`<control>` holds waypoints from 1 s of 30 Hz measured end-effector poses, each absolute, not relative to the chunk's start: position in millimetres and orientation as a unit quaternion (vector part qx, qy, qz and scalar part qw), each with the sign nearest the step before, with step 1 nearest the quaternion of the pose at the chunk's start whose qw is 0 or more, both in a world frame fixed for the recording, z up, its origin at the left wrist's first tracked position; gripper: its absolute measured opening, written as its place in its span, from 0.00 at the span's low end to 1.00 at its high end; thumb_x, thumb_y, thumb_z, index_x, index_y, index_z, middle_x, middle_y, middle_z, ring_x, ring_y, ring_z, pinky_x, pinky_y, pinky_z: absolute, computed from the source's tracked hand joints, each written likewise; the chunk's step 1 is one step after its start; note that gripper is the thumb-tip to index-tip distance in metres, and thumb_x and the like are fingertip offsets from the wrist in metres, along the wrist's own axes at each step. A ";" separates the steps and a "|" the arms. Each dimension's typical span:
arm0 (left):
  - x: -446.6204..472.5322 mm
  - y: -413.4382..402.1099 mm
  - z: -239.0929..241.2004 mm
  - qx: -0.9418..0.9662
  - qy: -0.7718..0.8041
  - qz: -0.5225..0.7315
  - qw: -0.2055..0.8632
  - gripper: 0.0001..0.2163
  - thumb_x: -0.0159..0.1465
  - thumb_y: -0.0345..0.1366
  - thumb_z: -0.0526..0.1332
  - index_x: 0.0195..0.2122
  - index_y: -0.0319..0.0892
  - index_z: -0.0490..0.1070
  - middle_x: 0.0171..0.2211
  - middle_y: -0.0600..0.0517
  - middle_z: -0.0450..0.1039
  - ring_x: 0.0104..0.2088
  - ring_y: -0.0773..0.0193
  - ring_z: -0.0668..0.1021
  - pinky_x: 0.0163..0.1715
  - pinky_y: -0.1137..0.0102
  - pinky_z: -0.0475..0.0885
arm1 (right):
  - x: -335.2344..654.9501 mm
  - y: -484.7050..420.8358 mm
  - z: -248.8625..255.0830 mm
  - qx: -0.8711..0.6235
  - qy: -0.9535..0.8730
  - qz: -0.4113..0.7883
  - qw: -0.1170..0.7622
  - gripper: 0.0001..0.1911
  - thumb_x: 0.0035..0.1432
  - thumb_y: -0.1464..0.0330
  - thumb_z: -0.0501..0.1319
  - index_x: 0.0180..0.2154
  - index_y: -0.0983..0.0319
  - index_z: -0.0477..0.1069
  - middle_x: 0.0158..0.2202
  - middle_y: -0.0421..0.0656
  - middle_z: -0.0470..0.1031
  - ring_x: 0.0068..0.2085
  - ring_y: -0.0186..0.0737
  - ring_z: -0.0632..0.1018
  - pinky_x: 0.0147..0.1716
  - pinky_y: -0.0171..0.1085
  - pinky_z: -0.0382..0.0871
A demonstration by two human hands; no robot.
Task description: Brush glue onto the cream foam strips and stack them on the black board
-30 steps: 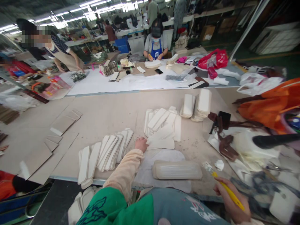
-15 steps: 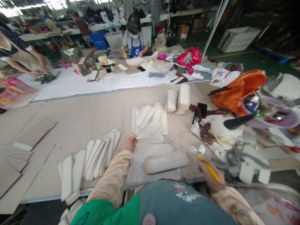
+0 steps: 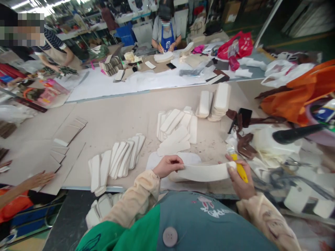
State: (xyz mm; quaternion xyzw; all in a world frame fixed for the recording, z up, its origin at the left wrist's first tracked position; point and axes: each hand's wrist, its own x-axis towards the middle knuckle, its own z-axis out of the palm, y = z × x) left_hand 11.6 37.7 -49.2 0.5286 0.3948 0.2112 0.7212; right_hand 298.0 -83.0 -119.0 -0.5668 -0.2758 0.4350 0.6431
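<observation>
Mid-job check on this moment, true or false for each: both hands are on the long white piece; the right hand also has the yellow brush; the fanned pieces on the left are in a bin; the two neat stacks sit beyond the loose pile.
1. Both the left hand and the right hand hold the white piece. True.
2. The right hand also holds the yellow brush. True.
3. The fanned pieces lie in a bin. False: they lie bare on the table.
4. The neat stacks sit nearer the person than the loose pile. False: they sit beyond it.

Left hand [image 3: 167, 165] curls, fingers pinched shut, pointing toward three o'clock. Right hand [image 3: 239, 179] (sleeve trailing to five o'clock) is fisted, thumb toward nine.
</observation>
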 end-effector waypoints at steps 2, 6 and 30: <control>11.4 33.0 -61.2 0.519 0.448 0.198 0.701 0.15 0.51 0.43 0.70 0.29 0.36 0.73 0.23 0.54 0.69 0.23 0.73 0.69 0.24 0.75 0.67 | 299.2 -82.5 -118.8 -0.574 -0.277 0.446 0.628 0.24 0.48 0.63 0.71 0.43 0.53 0.59 0.50 0.45 0.76 0.49 0.43 0.78 0.40 0.37 0.75; 3.0 23.4 -93.8 0.522 0.565 0.137 0.624 0.09 0.54 0.34 0.66 0.35 0.36 0.74 0.29 0.53 0.73 0.25 0.71 0.73 0.28 0.73 0.72 | 302.8 -87.5 -125.2 -0.661 -0.340 0.378 0.552 0.25 0.46 0.58 0.71 0.40 0.54 0.61 0.37 0.41 0.77 0.39 0.44 0.79 0.36 0.39 0.73; -7.9 3.9 -144.6 0.625 0.673 -0.018 0.395 0.14 0.56 0.29 0.64 0.45 0.42 0.73 0.31 0.54 0.78 0.34 0.64 0.78 0.36 0.72 0.67 | 287.2 -86.2 -181.1 -0.765 -0.551 0.194 0.270 0.24 0.60 0.45 0.50 0.42 0.58 0.66 0.32 0.43 0.75 0.28 0.46 0.76 0.29 0.42 0.68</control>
